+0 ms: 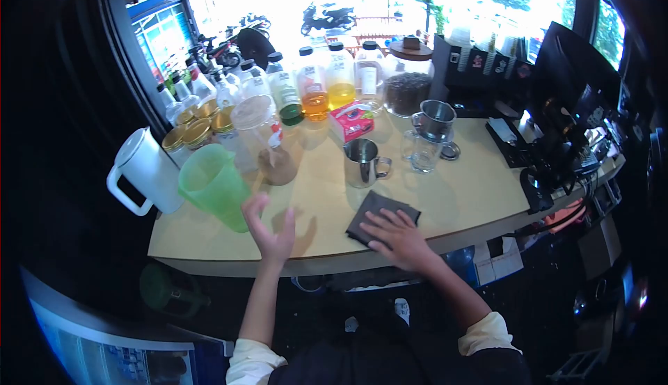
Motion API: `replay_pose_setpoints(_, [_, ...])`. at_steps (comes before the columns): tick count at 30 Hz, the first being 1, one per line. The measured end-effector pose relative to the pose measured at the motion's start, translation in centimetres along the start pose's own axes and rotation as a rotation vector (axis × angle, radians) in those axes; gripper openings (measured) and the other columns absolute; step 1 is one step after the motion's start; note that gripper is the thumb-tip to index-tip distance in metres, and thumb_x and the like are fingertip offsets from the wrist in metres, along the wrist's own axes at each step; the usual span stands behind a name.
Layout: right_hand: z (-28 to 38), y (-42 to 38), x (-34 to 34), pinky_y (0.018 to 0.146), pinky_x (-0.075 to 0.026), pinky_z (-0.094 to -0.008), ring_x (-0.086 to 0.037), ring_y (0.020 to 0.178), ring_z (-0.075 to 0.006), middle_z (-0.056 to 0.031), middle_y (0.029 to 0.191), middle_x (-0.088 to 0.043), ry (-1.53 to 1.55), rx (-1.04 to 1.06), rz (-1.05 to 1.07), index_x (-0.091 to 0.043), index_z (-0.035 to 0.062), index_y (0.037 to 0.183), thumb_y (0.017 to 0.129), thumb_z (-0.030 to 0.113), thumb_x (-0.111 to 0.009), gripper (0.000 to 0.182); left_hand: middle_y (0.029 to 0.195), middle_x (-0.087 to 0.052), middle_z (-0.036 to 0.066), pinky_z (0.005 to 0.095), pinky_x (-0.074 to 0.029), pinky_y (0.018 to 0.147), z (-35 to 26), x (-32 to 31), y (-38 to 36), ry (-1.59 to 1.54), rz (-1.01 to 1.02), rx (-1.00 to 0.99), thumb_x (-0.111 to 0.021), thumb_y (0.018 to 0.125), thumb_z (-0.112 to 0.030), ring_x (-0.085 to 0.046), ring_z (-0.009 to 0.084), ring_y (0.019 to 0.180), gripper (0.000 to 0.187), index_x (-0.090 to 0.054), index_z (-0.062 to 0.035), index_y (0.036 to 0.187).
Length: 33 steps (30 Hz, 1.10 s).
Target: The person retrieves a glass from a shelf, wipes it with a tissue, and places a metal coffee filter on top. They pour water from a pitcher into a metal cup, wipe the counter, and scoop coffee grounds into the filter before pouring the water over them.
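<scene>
My right hand [398, 237] lies flat, fingers spread, on a dark folded cloth [378, 202] near the counter's front edge. Above the counter, my left hand [273, 235] is raised with thumb and fingers apart and nothing in it. Just beyond it stands a translucent green pitcher [214, 184], closest to that hand. Behind this is a clear tub [277, 162] with brown powder in the bottom. A steel milk jug [361, 165] stands upright beyond the cloth. To its right, a metal drip filter [435, 122] appears with a glass mug [422, 155].
A white lidded jug [146, 169] stands at the left end of the counter [316, 214]. Several syrup bottles [314, 89], a pink tissue pack [353, 122] and a big jar of dark grounds [408, 85] line the back. Dark equipment [563, 145] crowds the right end.
</scene>
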State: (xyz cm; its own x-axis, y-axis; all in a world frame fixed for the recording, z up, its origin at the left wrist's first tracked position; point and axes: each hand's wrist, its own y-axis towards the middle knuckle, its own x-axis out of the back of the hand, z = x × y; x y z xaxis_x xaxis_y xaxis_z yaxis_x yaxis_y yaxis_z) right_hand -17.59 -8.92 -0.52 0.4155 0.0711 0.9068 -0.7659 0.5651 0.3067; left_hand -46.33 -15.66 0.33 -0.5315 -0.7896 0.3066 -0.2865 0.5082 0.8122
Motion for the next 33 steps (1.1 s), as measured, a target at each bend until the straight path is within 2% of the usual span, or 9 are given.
replay_pose_setpoints(9, [-12.9, -7.3, 6.3, 0.108, -0.022, -0.0487, -0.036, 0.129, -0.0300, -0.0051, 0.139, -0.044, -0.130, -0.423, -0.183, -0.053, 0.0194, 0.127, 0.087, 0.035, -0.055, 0.043, 0.144, -0.010, 0.024, 0.0463, -0.020, 0.110, 3.7, -8.8, 8.1, 0.071, -0.242, 0.211, -0.078, 0.070, -0.019, -0.013, 0.0362, 0.136, 0.107, 0.000, -0.0009, 0.142])
replay_pose_setpoints(13, [-18.3, -7.8, 7.8, 0.108, -0.022, -0.0488, -0.036, 0.129, -0.0288, -0.0039, 0.139, -0.044, -0.165, -0.519, -0.209, -0.053, 0.0208, 0.128, 0.087, 0.036, -0.054, 0.043, 0.142, -0.020, 0.025, 0.0455, -0.023, 0.110, 5.3, -9.6, 10.0, 0.024, -0.360, 0.372, -0.084, 0.062, -0.021, -0.023, 0.0375, 0.133, 0.115, -0.003, 0.0028, 0.140])
replay_pose_setpoints(20, [-26.9, -6.3, 9.6, 0.109, -0.019, -0.0500, -0.033, 0.132, -0.0280, -0.0033, 0.139, -0.044, -0.139, -0.510, -0.201, -0.052, 0.0211, 0.128, 0.089, 0.038, -0.052, 0.043, 0.139, -0.029, 0.025, 0.0421, -0.028, 0.108, 6.1, -9.9, 9.3, 0.022, -0.345, 0.481, -0.084, 0.060, -0.018, -0.031, 0.0341, 0.130, 0.107, -0.015, 0.0052, 0.139])
replay_pose_setpoints(22, [-28.6, -5.7, 10.0, 0.109, -0.019, -0.0506, -0.032, 0.132, -0.0278, -0.0033, 0.140, -0.043, -0.119, -0.483, -0.199, -0.052, 0.0212, 0.128, 0.089, 0.038, -0.052, 0.043, 0.138, -0.031, 0.022, 0.0397, -0.033, 0.105, 3.3, -9.8, 8.4, -0.249, -0.316, 0.496, -0.085, 0.059, -0.015, -0.037, 0.0302, 0.126, 0.105, -0.018, 0.0055, 0.138])
replay_pose_setpoints(25, [-29.0, -5.2, 10.5, 0.107, -0.026, -0.0460, -0.040, 0.127, -0.0288, -0.0067, 0.137, -0.046, -0.114, -0.418, -0.217, -0.057, 0.0160, 0.123, 0.085, 0.030, -0.058, 0.040, 0.132, -0.037, 0.019, 0.0377, -0.039, 0.100, 1.0, -9.6, 5.5, -0.233, -0.337, 0.394, -0.084, 0.059, -0.011, -0.044, 0.0255, 0.118, 0.101, -0.021, 0.0046, 0.136])
replay_pose_setpoints(27, [-28.7, -4.3, 11.4, 0.095, -0.041, -0.0394, -0.055, 0.110, -0.0303, -0.0120, 0.121, -0.057, -0.046, -0.362, -0.367, -0.063, 0.0083, 0.110, 0.079, 0.016, -0.064, 0.032, 0.129, -0.038, 0.018, 0.0380, -0.041, 0.098, -2.6, -9.1, 3.9, -0.314, -0.312, 0.399, -0.084, 0.059, -0.009, -0.045, 0.0246, 0.116, 0.099, -0.022, 0.0041, 0.134])
replay_pose_setpoints(28, [-26.2, -2.6, 12.9, 0.075, -0.050, -0.0347, -0.062, 0.087, -0.0294, -0.0121, 0.099, -0.061, -0.006, -0.315, -0.543, -0.064, 0.0021, 0.097, 0.075, 0.006, -0.067, 0.023, 0.126, -0.040, 0.017, 0.0383, -0.043, 0.096, -4.5, -8.9, 3.6, -0.412, -0.269, 0.406, -0.084, 0.058, -0.008, -0.047, 0.0237, 0.114, 0.097, -0.023, 0.0036, 0.133])
replay_pose_setpoints(31, [-16.0, 0.9, 17.3, 0.064, -0.050, -0.0339, -0.061, 0.077, -0.0267, -0.0095, 0.086, -0.059, 0.166, -0.104, -0.598, -0.062, 0.0003, 0.091, 0.077, 0.010, -0.069, 0.019, 0.124, -0.042, 0.017, 0.0380, -0.045, 0.093, -9.4, -8.7, 2.7, -0.231, -0.124, 0.407, -0.085, 0.057, -0.011, -0.050, 0.0227, 0.112, 0.099, -0.023, 0.0018, 0.133])
replay_pose_setpoints(33, [-10.7, 2.7, 17.6, 0.055, -0.048, -0.0220, -0.058, 0.068, -0.0125, -0.0085, 0.086, -0.057, 0.315, 0.192, -0.533, -0.064, 0.0037, 0.099, 0.073, 0.010, -0.075, 0.028, 0.122, -0.043, 0.016, 0.0380, -0.045, 0.092, -9.4, -9.7, 1.7, -0.239, -0.092, 0.390, -0.087, 0.056, -0.015, -0.051, 0.0238, 0.111, 0.100, -0.025, 0.0015, 0.133])
